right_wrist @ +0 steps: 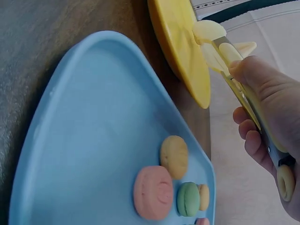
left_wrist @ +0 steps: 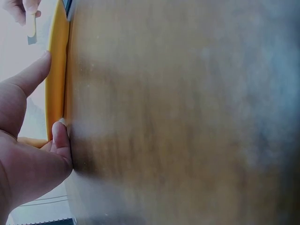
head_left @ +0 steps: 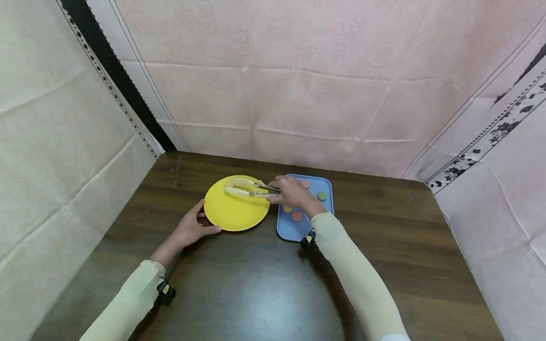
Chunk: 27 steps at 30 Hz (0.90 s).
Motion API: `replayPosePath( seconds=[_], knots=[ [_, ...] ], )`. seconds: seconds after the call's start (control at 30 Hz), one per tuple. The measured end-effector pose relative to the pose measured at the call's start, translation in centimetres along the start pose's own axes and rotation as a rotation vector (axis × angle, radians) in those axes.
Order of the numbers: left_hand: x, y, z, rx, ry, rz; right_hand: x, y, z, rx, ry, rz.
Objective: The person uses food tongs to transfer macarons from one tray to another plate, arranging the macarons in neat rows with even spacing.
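Observation:
My right hand grips a pair of tongs with pale cream tips and metal arms. The tongs reach left over a round yellow plate, their tips spread apart, and I see no food between them. On the plate's left and near rim, my left hand holds the edge, thumb at the front and fingers at the side. In the left wrist view, the thumb lies against the plate's yellow rim. Below my right hand, a blue tray carries several macarons, among them a pink macaron and a green macaron.
A dark wooden table lies under everything. Pale patterned cloth hangs behind it and on both sides. The tray stands just right of the plate with a narrow gap between them. Black devices are strapped on both wrists.

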State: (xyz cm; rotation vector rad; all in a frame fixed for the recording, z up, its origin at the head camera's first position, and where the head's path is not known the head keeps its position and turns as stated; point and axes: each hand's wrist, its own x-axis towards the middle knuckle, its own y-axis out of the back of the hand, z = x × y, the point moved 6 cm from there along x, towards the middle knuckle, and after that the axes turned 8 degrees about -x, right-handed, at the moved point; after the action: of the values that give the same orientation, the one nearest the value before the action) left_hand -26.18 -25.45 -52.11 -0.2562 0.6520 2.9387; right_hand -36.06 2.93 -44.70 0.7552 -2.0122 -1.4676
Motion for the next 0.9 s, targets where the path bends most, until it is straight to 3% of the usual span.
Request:
replayPosePath(
  seconds=[0.4, 0.7, 0.9],
  knots=[
    [0.1, -0.2, -0.1, 0.007, 0.003, -0.001, -0.1, -0.5, 0.0, 0.037, -0.041, -0.022],
    [0.0, 0.0, 0.0, 0.010, 0.010, 0.005, -2.2, 1.9, 0.2, 0.014, -0.042, 0.060],
    [0.1, 0.0, -0.1, 0.012, 0.022, 0.004, -5.2, 4.5, 0.6, 0.004, -0.012, 0.150]
  ],
)
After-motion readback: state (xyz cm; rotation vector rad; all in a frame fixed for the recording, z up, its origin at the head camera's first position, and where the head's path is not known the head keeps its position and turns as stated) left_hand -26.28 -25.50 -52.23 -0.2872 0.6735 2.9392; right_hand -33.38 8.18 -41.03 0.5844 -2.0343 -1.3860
